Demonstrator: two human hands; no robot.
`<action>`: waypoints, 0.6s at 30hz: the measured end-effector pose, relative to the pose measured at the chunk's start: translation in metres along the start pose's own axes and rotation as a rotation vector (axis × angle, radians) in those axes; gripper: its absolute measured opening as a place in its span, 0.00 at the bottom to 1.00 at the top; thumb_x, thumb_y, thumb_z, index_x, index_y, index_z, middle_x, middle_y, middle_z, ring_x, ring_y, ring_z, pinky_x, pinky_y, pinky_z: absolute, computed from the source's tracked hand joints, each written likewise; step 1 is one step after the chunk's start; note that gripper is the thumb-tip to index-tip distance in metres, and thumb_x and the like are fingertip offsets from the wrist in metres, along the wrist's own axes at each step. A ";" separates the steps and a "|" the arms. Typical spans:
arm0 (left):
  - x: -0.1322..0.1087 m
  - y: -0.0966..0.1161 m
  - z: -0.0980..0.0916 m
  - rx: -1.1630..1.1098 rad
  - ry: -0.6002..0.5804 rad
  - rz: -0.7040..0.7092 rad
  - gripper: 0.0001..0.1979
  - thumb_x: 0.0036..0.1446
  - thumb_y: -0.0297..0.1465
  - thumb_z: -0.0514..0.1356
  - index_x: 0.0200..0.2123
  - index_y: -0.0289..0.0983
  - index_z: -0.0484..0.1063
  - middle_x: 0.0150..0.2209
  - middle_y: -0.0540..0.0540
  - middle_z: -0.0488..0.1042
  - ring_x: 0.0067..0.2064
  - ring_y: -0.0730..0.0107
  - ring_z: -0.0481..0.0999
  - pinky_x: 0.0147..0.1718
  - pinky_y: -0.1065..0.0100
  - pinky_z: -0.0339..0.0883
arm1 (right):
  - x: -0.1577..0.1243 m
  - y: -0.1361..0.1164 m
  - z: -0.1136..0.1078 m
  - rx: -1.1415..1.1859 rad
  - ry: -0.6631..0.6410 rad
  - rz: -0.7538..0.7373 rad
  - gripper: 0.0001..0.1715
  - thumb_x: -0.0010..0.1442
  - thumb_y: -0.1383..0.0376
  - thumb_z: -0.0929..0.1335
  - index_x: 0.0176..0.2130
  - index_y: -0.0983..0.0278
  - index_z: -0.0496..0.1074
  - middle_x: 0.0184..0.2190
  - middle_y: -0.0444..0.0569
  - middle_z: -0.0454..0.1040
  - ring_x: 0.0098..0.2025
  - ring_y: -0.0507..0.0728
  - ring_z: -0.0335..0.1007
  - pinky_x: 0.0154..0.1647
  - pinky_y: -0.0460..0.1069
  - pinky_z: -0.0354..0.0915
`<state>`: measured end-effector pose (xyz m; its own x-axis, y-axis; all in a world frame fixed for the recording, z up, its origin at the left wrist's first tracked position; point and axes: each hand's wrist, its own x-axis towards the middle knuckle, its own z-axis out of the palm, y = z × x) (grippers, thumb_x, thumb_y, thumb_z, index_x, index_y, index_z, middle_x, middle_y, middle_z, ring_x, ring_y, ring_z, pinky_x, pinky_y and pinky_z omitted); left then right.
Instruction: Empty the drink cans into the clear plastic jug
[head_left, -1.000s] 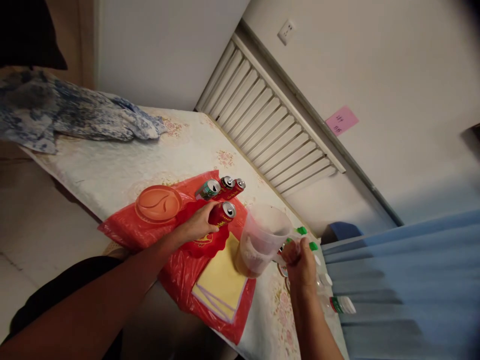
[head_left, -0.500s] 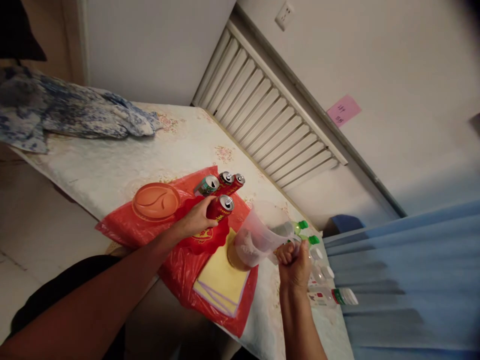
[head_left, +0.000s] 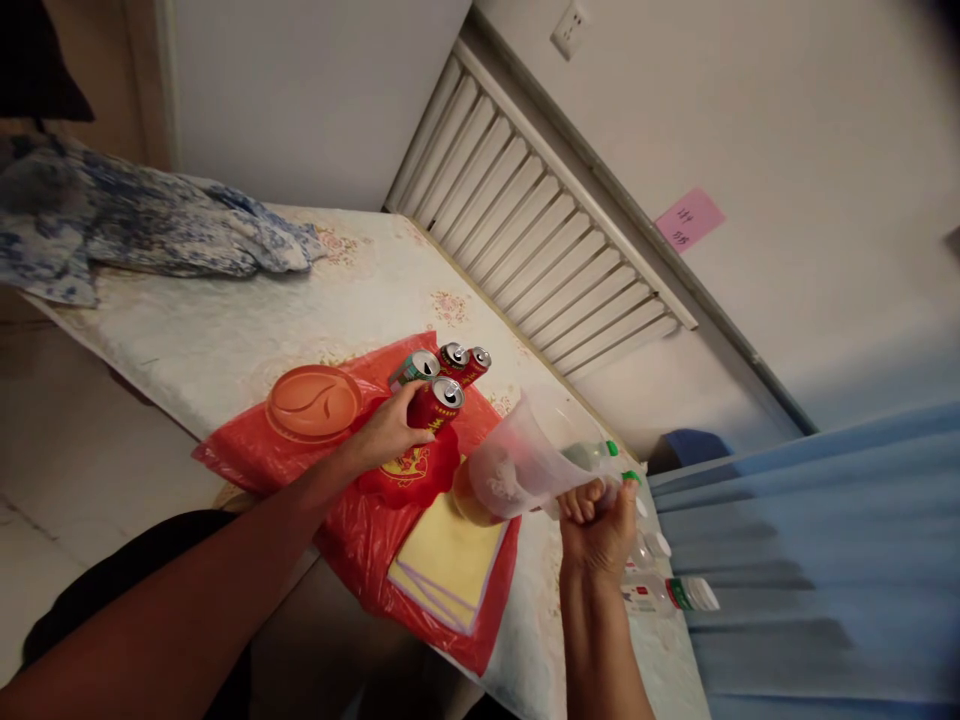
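Note:
My left hand point(head_left: 391, 428) is wrapped round a red drink can point(head_left: 433, 408), its opened top facing up. The can is just above a scalloped red dish point(head_left: 409, 478) with a yellow print. With my right hand point(head_left: 598, 520) I grip the handle of a translucent plastic measuring jug point(head_left: 525, 465). Amber liquid with some foam shows in the jug's bottom. Beyond the held can stand a green can point(head_left: 415, 369), a dark-topped red can point(head_left: 453, 356) and a slim red can point(head_left: 477, 364). Folded yellow cloths point(head_left: 450, 560) lie below the jug.
A red plastic bag point(head_left: 352, 560) is spread under these things, on a floral tablecloth point(head_left: 217, 335). An orange lidded container point(head_left: 313, 402) rests on its left part. Several plastic bottles point(head_left: 660, 594) line the right, near a blue curtain point(head_left: 810, 560). Patterned fabric point(head_left: 172, 225) lies far left; a radiator point(head_left: 540, 220) stands behind.
The red can in my left hand has moved slightly away from me, toward the other cans. The jug has shifted and tilted a little, and my right hand has moved slightly right with its handle.

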<state>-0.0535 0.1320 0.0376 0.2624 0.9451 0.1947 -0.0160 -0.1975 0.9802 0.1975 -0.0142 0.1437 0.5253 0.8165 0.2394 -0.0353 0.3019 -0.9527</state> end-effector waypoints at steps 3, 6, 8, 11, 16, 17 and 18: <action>0.000 0.006 -0.005 0.026 0.062 0.022 0.35 0.42 0.29 0.65 0.57 0.38 0.65 0.54 0.43 0.75 0.54 0.52 0.76 0.55 0.53 0.69 | 0.005 0.002 0.019 0.020 -0.008 -0.011 0.34 0.62 0.38 0.63 0.21 0.60 0.60 0.12 0.34 0.48 0.14 0.47 0.41 0.19 0.46 0.46; 0.000 0.010 -0.008 0.013 0.125 0.068 0.36 0.43 0.29 0.66 0.58 0.36 0.64 0.57 0.41 0.73 0.58 0.51 0.73 0.59 0.52 0.65 | 0.009 0.011 0.041 0.045 0.007 0.000 0.35 0.61 0.36 0.62 0.20 0.60 0.59 0.11 0.34 0.48 0.14 0.47 0.41 0.19 0.46 0.45; 0.000 0.011 -0.011 -0.011 0.181 0.084 0.37 0.44 0.29 0.66 0.60 0.35 0.63 0.58 0.39 0.72 0.60 0.52 0.72 0.61 0.52 0.64 | 0.010 0.021 0.056 0.062 0.008 0.009 0.35 0.60 0.35 0.63 0.20 0.60 0.58 0.12 0.34 0.48 0.14 0.47 0.41 0.18 0.46 0.44; 0.000 0.011 -0.016 -0.052 0.267 0.109 0.37 0.45 0.28 0.65 0.61 0.35 0.62 0.60 0.39 0.71 0.62 0.52 0.70 0.64 0.52 0.61 | 0.011 0.038 0.076 0.048 -0.031 0.015 0.37 0.59 0.33 0.62 0.20 0.59 0.57 0.11 0.34 0.47 0.14 0.47 0.40 0.18 0.46 0.44; -0.002 0.009 -0.023 0.008 0.399 0.138 0.37 0.46 0.27 0.66 0.61 0.39 0.62 0.62 0.42 0.70 0.63 0.53 0.68 0.65 0.52 0.60 | 0.009 0.065 0.097 0.038 -0.062 0.023 0.39 0.58 0.32 0.61 0.18 0.59 0.54 0.11 0.34 0.47 0.14 0.47 0.41 0.19 0.47 0.45; -0.003 0.009 -0.024 0.021 0.415 0.142 0.37 0.46 0.27 0.66 0.61 0.39 0.62 0.62 0.41 0.70 0.63 0.53 0.69 0.65 0.52 0.60 | 0.008 0.069 0.100 0.046 -0.061 0.030 0.39 0.58 0.32 0.61 0.18 0.59 0.54 0.11 0.34 0.47 0.14 0.47 0.41 0.19 0.47 0.45; -0.003 0.008 -0.025 0.031 0.426 0.146 0.37 0.46 0.27 0.66 0.61 0.39 0.62 0.62 0.41 0.69 0.63 0.52 0.69 0.65 0.52 0.60 | 0.006 0.073 0.102 0.050 -0.059 0.037 0.38 0.59 0.33 0.61 0.18 0.59 0.54 0.11 0.34 0.48 0.14 0.47 0.42 0.19 0.47 0.46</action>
<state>-0.0784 0.1337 0.0461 -0.1611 0.9284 0.3347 0.0071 -0.3380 0.9411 0.1119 0.0629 0.0945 0.4721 0.8547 0.2158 -0.0968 0.2936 -0.9510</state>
